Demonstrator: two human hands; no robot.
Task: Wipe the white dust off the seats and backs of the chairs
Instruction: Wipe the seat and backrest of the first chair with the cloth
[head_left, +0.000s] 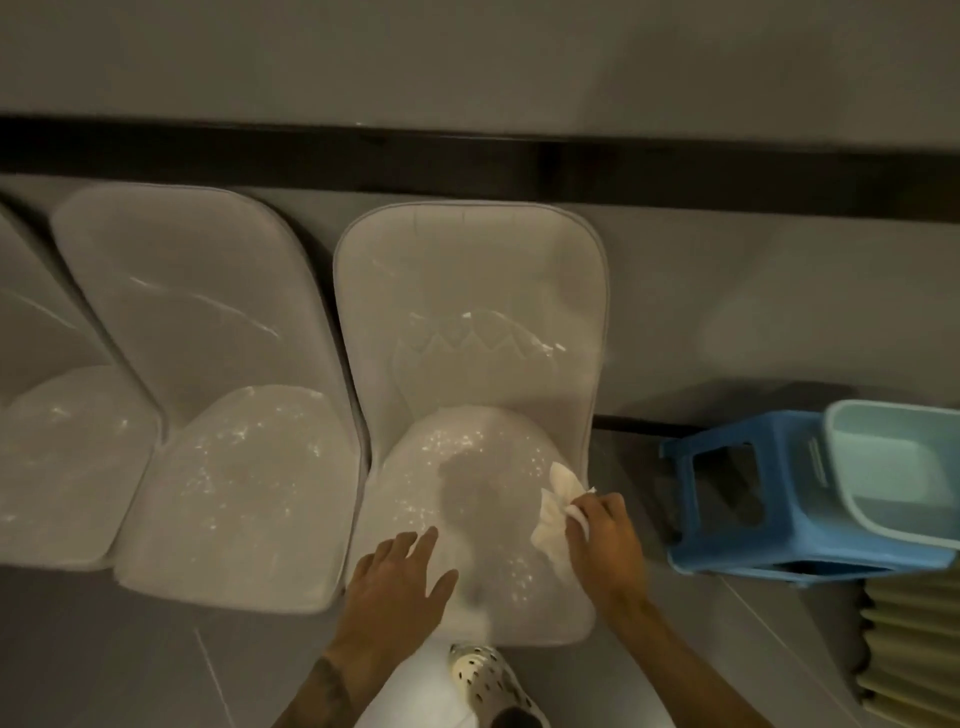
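Barely started, I judge: on the near chair (470, 270) only a dark mid-seat patch looks wiped; its back is streaked. My right hand (605, 540) pinches the white cloth (558, 512) at the seat's right edge. My left hand (400, 577) lies open, fingers straight, front-left. The chairs left of it (208, 338) are dusty.

"What stands on the floor (130, 649)?"

"A row of pale seats: the left chair (47, 415), the middle chair (208, 291) and the right chair (467, 270)."

"What else?"

"A blue stool (753, 519) just beside the right chair, and a white shoe (478, 675) with holes in front of it."
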